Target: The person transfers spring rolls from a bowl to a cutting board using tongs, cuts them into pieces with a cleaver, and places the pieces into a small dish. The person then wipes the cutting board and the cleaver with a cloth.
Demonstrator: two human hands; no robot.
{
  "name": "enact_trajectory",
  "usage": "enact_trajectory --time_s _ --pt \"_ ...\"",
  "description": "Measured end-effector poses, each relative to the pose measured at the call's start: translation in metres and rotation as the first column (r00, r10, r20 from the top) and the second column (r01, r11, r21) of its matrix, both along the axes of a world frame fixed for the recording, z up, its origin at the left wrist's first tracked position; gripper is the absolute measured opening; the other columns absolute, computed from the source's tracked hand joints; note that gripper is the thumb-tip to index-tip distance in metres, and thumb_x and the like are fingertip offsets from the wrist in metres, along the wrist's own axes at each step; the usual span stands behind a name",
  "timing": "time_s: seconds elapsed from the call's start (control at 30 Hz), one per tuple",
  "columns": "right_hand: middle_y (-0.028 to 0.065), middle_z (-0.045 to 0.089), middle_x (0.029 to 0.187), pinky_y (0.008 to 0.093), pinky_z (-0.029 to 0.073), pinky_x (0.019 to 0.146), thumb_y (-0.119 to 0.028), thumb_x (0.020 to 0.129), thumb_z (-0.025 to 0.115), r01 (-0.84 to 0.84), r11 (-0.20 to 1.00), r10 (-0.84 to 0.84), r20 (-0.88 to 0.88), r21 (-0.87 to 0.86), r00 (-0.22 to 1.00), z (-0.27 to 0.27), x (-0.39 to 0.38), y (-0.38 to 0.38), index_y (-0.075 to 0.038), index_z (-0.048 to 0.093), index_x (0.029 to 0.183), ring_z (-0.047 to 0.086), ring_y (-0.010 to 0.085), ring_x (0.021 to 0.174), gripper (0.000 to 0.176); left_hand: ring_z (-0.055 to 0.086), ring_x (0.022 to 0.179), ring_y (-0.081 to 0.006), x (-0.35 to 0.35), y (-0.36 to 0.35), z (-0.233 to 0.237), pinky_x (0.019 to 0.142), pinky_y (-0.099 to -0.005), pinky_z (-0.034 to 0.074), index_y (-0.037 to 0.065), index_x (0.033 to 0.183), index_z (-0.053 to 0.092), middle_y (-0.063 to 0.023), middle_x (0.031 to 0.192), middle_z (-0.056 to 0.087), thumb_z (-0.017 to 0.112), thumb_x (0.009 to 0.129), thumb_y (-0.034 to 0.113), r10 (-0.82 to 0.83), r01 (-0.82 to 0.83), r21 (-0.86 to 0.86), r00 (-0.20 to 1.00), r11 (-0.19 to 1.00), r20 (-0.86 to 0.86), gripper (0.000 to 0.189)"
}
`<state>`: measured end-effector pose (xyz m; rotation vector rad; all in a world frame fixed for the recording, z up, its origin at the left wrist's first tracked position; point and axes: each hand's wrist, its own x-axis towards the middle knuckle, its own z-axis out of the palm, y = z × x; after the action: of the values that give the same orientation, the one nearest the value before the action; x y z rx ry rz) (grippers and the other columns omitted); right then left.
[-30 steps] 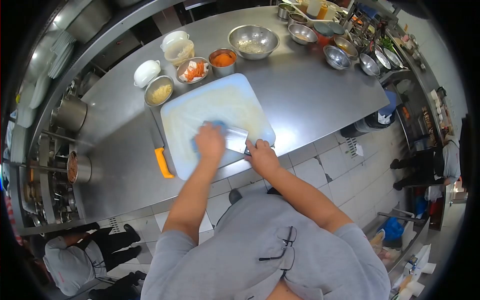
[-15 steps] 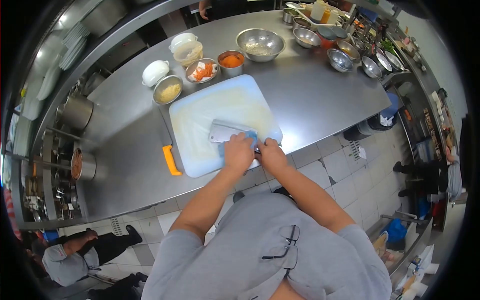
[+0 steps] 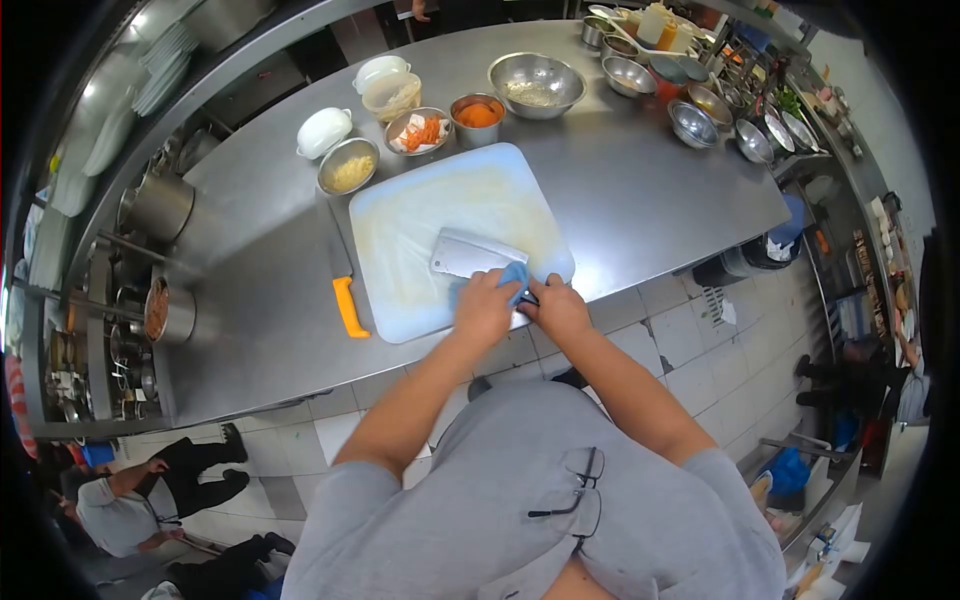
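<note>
A cleaver [image 3: 470, 252] lies over the near part of a white cutting board [image 3: 420, 210], its broad blade pointing left. My right hand [image 3: 560, 308] is closed around the dark handle end, at the board's near edge. My left hand [image 3: 484, 308] grips a blue cloth [image 3: 515, 276] against the cleaver where blade meets handle. Part of the handle is hidden by my fingers. Left of the board rests a knife with a yellow handle [image 3: 349, 307], apart from both hands.
Beyond the board stand a bowl of pale yellow chopped food [image 3: 350, 172], a bowl of orange and white pieces [image 3: 419, 132], a pot of orange food [image 3: 478, 114] and a large metal bowl [image 3: 536, 88]. Another person [image 3: 130, 505] is at lower left.
The blue cloth and my left hand have shifted along the cleaver towards its handle, exposing more blade. The whole view has moved slightly. The person at lower left has changed posture.
</note>
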<state>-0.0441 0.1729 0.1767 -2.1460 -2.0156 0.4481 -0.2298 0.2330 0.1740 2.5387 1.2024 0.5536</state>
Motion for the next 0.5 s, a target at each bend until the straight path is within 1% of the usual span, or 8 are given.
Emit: enact_trajectory --time_s 0.03,0.07,0.1,0.2,0.3,0.37,0.43,0.5 --pt "0.0171 0.064 0.112 0.0467 0.061 0.079 -0.043 0.092 0.081 -0.002 1.0 0.002 0.001 0.0 1.0 0.0 0.001 0.001 -0.02 0.063 0.15 0.074 0.0365 0.09 0.065 0.062 0.116 -0.0357 -0.011 0.003 0.006 0.094 -0.0513 0.055 0.02 0.125 0.081 -0.0121 0.13 0.067 0.076 0.08 0.013 -0.032 0.031 -0.005 0.996 0.999 -0.087 0.046" --pt "0.0171 0.064 0.112 0.0468 0.062 0.079 -0.043 0.093 0.081 0.003 1.0 -0.003 0.009 0.022 1.0 0.003 0.0 0.0 -0.019 0.063 0.15 0.074 0.0369 0.089 0.065 0.059 0.119 -0.0339 -0.024 0.009 0.005 0.09 -0.0511 0.053 0.017 0.128 0.078 -0.0099 0.128 0.065 0.066 0.09 0.013 -0.014 0.024 0.067 0.989 0.997 -0.144 0.04" --pt "0.0172 0.064 0.113 0.0469 0.062 0.079 -0.042 0.093 0.081 0.015 0.999 -0.015 0.013 0.041 1.0 0.005 -0.002 -0.002 -0.019 0.062 0.15 0.074 0.0373 0.089 0.064 0.059 0.119 -0.0339 -0.026 0.015 0.007 0.09 -0.0511 0.053 0.017 0.128 0.078 -0.0099 0.128 0.065 0.066 0.09 0.013 -0.024 0.034 0.064 0.988 0.997 -0.151 0.04" --pt "0.0166 0.065 0.112 0.0475 0.062 0.08 -0.041 0.095 0.079 0.029 0.999 -0.028 -0.022 0.043 0.999 0.01 -0.002 -0.004 -0.019 0.061 0.152 0.074 0.0375 0.09 0.064 0.056 0.123 -0.0347 -0.012 0.015 0.01 0.091 -0.0503 0.05 0.018 0.132 0.077 -0.0106 0.135 0.063 0.066 0.092 0.014 0.113 -0.099 0.071 0.964 0.993 -0.242 0.042" --pt "0.0166 0.065 0.112 0.0479 0.062 0.079 -0.042 0.096 0.078 0.041 0.999 -0.039 -0.065 0.031 0.997 0.004 0.001 -0.003 -0.019 0.06 0.152 0.074 0.0375 0.091 0.063 0.056 0.122 -0.0344 0.003 -0.02 -0.004 0.09 -0.0517 0.049 0.018 0.132 0.076 -0.01 0.135 0.062 0.065 0.092 0.013 -0.022 0.048 0.164 0.987 0.985 -0.156 0.041" --pt "0.0168 0.065 0.114 0.0481 0.061 0.079 -0.042 0.096 0.077 0.044 0.999 -0.043 -0.077 0.016 0.996 0.003 0.004 -0.003 -0.019 0.06 0.151 0.074 0.038 0.093 0.062 0.055 0.123 -0.0347 0.005 -0.016 0.001 0.089 -0.0519 0.049 0.018 0.134 0.075 -0.0098 0.135 0.061 0.065 0.092 0.014 -0.022 0.054 0.153 0.979 0.987 -0.205 0.043" --pt "0.0169 0.066 0.115 0.0481 0.062 0.079 -0.042 0.096 0.077 0.011 1.0 -0.011 -0.068 -0.002 0.998 0.009 0.005 -0.002 -0.018 0.059 0.15 0.074 0.0391 0.095 0.062 0.054 0.126 -0.0354 0.013 0.007 0.015 0.092 -0.0518 0.05 0.019 0.139 0.072 -0.01 0.139 0.059 0.068 0.091 0.016 0.042 -0.03 0.042 0.942 0.999 -0.334 0.048" --pt "0.0163 0.066 0.115 0.0484 0.062 0.08 -0.042 0.097 0.077 0.017 1.0 -0.017 -0.064 0.003 0.998 0.005 0.005 0.0 -0.017 0.058 0.151 0.074 0.0394 0.095 0.062 0.054 0.126 -0.0357 0.019 0.003 0.018 0.093 -0.0529 0.05 0.02 0.141 0.071 -0.0102 0.14 0.058 0.069 0.091 0.019 0.057 -0.062 -0.006 0.939 0.998 -0.338 0.05"
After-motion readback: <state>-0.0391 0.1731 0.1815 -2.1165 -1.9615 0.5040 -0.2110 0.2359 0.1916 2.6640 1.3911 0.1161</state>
